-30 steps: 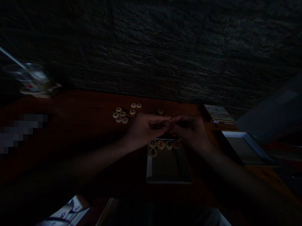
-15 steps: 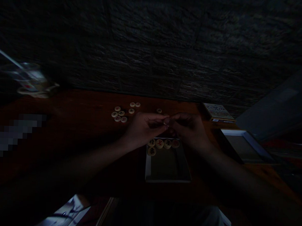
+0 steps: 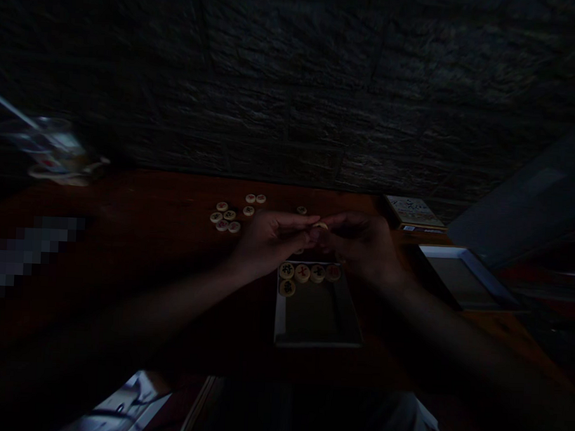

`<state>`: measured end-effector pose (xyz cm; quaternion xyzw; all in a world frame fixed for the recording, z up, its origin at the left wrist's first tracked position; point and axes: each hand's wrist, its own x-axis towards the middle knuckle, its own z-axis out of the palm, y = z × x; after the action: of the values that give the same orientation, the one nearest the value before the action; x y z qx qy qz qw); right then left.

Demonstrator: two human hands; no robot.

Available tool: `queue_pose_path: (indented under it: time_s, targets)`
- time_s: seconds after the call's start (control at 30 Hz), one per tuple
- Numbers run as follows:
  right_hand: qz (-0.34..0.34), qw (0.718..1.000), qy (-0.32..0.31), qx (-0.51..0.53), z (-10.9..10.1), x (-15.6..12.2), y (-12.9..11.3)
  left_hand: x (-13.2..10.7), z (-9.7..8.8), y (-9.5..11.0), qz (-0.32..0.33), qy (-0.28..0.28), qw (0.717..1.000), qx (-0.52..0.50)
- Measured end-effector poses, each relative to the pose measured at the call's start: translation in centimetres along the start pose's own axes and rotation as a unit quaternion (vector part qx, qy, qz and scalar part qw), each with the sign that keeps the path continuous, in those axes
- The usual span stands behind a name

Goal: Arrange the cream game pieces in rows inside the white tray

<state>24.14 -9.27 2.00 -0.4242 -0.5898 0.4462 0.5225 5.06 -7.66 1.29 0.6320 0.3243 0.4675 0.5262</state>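
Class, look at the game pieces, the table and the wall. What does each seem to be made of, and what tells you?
Game pieces: probably wood, perhaps plastic; pale tan discs with red or black characters.
Table: likely wood, stained or varnished; reddish brown, though too dark to be sure of its finish.
Wall: stone or stone-look blocks, unpolished; rough ridges and straight joints show.

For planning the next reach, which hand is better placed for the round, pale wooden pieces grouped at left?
Probably the left hand: it is closer to those pieces than the right hand, though both seem occupied.
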Motion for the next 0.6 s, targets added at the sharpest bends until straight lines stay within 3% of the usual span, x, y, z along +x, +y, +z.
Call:
queue_pose_path:
  time_s: [0.2, 0.6]
  targets:
    - [0.026, 0.999, -0.005, 0.037, 0.03, 0.02, -0.43, 0.18, -0.2, -0.47, 0.051, 0.007, 0.998, 0.031]
    - [0.045, 0.996, -0.029, 0.066, -0.08, 0.01, -0.38, 0.27, -0.16, -0.86, 0.076, 0.028, 0.995, 0.056]
